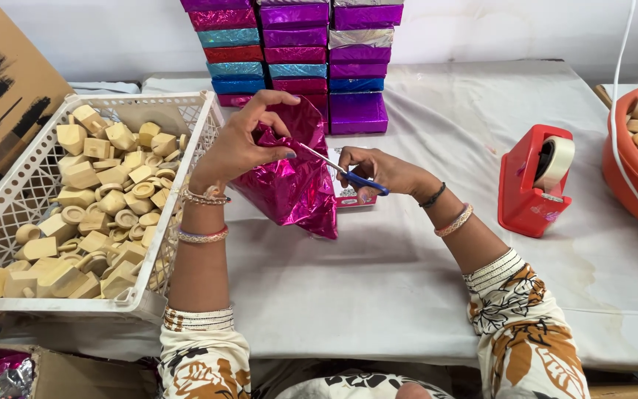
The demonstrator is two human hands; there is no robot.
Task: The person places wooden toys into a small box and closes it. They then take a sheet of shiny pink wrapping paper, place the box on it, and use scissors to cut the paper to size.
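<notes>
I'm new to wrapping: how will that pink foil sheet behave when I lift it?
Probably floppy: the foil sags and creases where the left hand pinches it. Likely very light, as a few fingers hold it up. Its glossy face may be slippery, and it seems easy to tear near the scissors in the right hand.

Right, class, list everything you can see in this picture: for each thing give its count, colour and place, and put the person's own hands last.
Foil sheet: one, shiny magenta, centre, held up over the table.
Scissors: one pair, blue handles, blades at the foil.
Wrapped boxes: stacked in three columns, purple, magenta, red, teal, silver, far centre.
Basket: one, white plastic lattice, left.
Wooden pieces: too many to count, pale wood, in the basket.
Tape dispenser: one, red, right.
Tub: one, orange-red, far right edge, holding more wooden pieces.
Table cloth: one, off-white, under everything.
Left hand: fingers pinch the foil.
Right hand: fingers grip the scissors.
</notes>
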